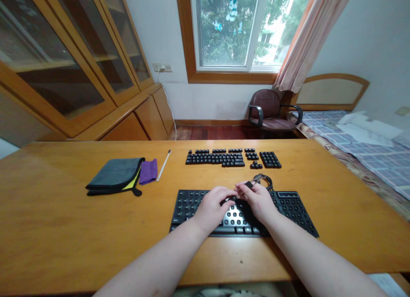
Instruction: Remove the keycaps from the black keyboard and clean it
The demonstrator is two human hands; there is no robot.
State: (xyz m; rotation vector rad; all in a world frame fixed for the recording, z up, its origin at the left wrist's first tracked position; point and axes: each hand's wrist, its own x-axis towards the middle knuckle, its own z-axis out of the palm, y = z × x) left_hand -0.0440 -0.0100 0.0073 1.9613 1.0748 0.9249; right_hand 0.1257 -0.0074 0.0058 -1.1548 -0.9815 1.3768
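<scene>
A black keyboard (pixel 179 209) with most of its keycaps off lies in front of me, its small key stems bare. A few caps, among them the spacebar (pixel 224 230), are still on along its bottom and left edges. Above the middle of the board, my right hand (pixel 258 201) pinches a small black piece (pixel 249 184), too small to tell its kind. My left hand (pixel 213 205) is beside it, thumb and forefinger bent together over the upper keys; whatever lies between these fingertips is hidden. Both hands cover parts of the board.
Loose black keycaps (pixel 214 159) lie in keyboard order farther back on the wooden table (pixel 128 241). The coiled cable (pixel 265 181) sits behind the board. At left are a folded grey cloth (pixel 115 173), a purple cloth (pixel 148 171) and a toothbrush (pixel 163 165).
</scene>
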